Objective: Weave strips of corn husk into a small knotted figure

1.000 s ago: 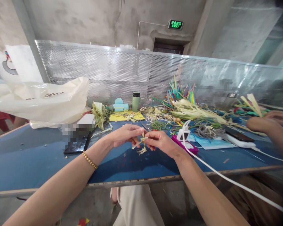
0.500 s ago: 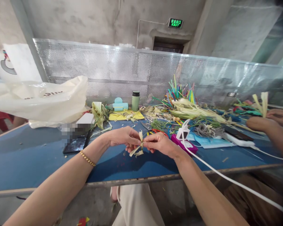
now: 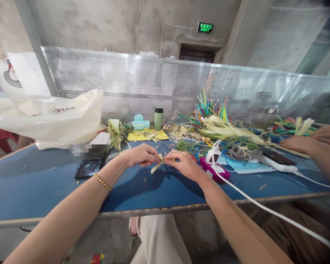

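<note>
Between my two hands, above the blue table, is a small piece of pale corn husk (image 3: 155, 168), with one strip hanging down to the left. My left hand (image 3: 143, 155) pinches it from the left with thumb and fingers. From the right, my right hand (image 3: 181, 162) pinches it too, fingertips almost meeting those of the left. The middle of the husk piece is mostly hidden by the fingers. Red-handled scissors (image 3: 194, 157) lie partly hidden behind my right hand.
A purple power strip (image 3: 213, 170) with a white charger and cable stands right of my hands. Behind lie a husk pile (image 3: 225, 130), a green bottle (image 3: 158, 118) and yellow sheet (image 3: 133, 136). A phone (image 3: 90, 167) lies left; a co-worker's hands (image 3: 299, 144) are far right.
Both my hands have risen slightly, and the fingers now cover more of the husk piece. At the far right, the co-worker's hands have shifted and their pale husk strips sit lower.
</note>
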Motion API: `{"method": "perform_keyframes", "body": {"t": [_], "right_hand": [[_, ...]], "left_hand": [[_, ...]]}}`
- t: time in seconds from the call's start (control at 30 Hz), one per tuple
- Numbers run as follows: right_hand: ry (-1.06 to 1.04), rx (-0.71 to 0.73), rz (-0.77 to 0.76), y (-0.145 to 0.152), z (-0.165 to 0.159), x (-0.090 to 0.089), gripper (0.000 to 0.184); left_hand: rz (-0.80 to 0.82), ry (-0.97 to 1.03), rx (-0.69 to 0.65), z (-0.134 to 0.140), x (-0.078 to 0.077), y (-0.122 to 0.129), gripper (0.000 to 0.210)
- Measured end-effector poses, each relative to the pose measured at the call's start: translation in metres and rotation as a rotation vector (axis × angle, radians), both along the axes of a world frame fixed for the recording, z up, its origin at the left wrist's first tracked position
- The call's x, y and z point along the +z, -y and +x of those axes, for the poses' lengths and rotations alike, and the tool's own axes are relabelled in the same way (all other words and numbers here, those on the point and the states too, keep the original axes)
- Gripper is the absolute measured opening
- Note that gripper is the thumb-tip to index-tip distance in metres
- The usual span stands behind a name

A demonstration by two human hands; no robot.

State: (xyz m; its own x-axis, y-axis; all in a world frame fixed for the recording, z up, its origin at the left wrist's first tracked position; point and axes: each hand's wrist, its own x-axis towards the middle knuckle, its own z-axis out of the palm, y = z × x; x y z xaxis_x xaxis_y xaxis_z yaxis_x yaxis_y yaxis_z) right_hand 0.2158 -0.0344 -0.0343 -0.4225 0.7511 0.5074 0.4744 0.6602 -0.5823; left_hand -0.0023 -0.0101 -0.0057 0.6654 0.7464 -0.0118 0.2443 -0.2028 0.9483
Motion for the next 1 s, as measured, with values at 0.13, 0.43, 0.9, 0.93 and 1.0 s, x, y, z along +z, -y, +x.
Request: {"method": "perform_keyframes", "body": {"t": [0.13, 0.43, 0.9, 0.93, 1.0], "right_hand": [[0.021, -0.302, 0.193, 0.002, 0.012, 0.001, 0.023], [0.708, -0.711, 0.06, 0.011, 0.028, 0.002, 0.022], [0.307, -0.642, -0.219, -0.009, 0.036, 0.007, 0.028], [0.221, -0.613, -0.263, -0.009, 0.036, 0.006, 0.03], [0.053, -0.565, -0.343, -0.008, 0.035, 0.003, 0.038]], "left_hand": [[-0.087, 0.044, 0.069, 0.011, -0.008, 0.001, 0.014], [-0.194, 0.147, 0.078, 0.011, -0.005, 0.0, 0.013], [-0.215, 0.71, 0.439, -0.013, 0.003, -0.027, 0.014], [-0.211, 0.737, 0.478, -0.016, 0.003, -0.029, 0.015], [-0.211, 0.775, 0.536, -0.021, 0.004, -0.033, 0.015]]}}
